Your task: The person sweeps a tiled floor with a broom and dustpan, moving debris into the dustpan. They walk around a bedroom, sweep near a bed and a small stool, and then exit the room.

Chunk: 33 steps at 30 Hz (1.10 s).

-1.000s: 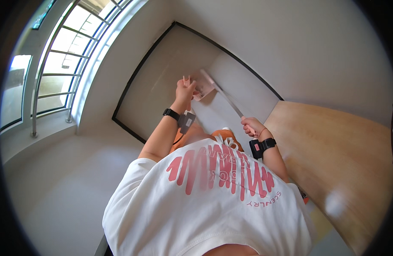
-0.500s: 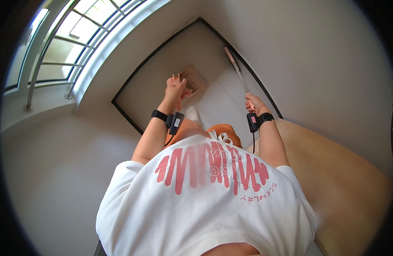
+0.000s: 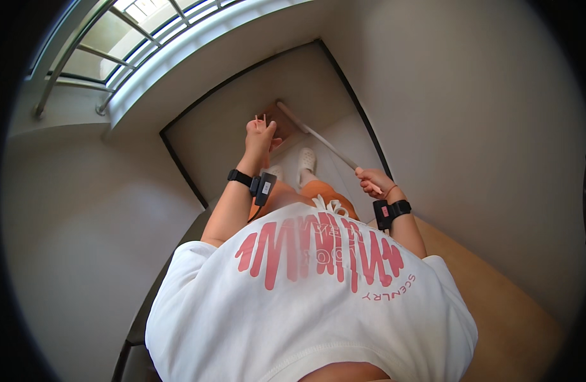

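My left hand (image 3: 261, 140) is closed around the pale handle of a dustpan, and the handle's tips poke out above the fingers. Beyond the hand, the pinkish-brown pan (image 3: 282, 129) hangs low near the floor, slightly blurred and partly hidden. My right hand (image 3: 374, 182) is wrapped round the upper end of a broom (image 3: 331, 147) with a long pale stick. The broom slants forward and left, and its pinkish head lies over or against the dustpan. Whether the bristles touch the pan, I cannot tell. Any contents of the pan are too dim to make out.
A pale floor (image 3: 344, 124) ends at walls with black skirting (image 3: 363, 108). My feet in white clogs (image 3: 307, 160) stand close behind the dustpan. On the right is a light wooden surface (image 3: 477, 286). Metal window bars (image 3: 124, 60) are at upper left; something dark (image 3: 140, 325) stands lower left.
The broom's head has swung left from beside the right wall to the dustpan. My right hand has moved slightly down and left. My left hand keeps its grip, nearly unmoved.
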{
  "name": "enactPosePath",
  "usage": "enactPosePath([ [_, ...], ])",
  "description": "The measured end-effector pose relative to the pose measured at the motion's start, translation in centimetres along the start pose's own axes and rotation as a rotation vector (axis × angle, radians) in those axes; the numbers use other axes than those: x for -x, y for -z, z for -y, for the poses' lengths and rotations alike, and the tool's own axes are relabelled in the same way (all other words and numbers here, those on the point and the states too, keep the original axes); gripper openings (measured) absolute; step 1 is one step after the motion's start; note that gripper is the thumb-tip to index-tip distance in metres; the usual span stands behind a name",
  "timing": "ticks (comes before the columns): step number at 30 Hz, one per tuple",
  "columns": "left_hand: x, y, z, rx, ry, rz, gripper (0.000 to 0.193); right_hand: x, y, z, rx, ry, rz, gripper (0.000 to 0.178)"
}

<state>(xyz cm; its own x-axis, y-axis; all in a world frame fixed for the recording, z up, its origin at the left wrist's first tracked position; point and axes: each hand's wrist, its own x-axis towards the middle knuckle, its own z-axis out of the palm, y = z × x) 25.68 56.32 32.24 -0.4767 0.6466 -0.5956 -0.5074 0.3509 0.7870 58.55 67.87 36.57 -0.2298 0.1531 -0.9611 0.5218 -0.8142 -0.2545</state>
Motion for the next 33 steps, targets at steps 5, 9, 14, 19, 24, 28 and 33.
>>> enactPosePath([
  [5,-0.4,1.2,0.9,0.033,-0.003,-0.068,0.043,-0.6,0.4,2.5,0.041,0.165,-0.043,0.013],
  [9,1.1,2.1,1.6,0.028,0.003,-0.108,0.04,-6.2,2.2,8.0,-0.008,0.267,0.011,0.009],
  [14,3.5,1.8,2.5,0.069,-0.005,-0.156,0.041,-13.0,3.5,15.3,-0.028,0.31,-0.104,0.01],
  [19,8.6,1.8,5.5,0.062,-0.046,-0.231,0.043,-14.3,3.3,15.4,0.012,0.359,-0.106,0.009],
  [24,6.9,-0.3,9.6,0.189,-0.17,-0.271,0.047,-14.8,4.3,12.4,0.425,0.393,-0.059,0.007],
  [28,9.5,2.4,12.8,0.268,-0.253,-0.221,0.047,-8.5,-0.2,-0.9,0.467,0.513,-0.127,0.029],
  [33,11.0,1.6,13.4,0.308,-0.205,-0.256,0.052,-4.8,2.1,-5.1,0.556,0.282,0.087,0.063],
])
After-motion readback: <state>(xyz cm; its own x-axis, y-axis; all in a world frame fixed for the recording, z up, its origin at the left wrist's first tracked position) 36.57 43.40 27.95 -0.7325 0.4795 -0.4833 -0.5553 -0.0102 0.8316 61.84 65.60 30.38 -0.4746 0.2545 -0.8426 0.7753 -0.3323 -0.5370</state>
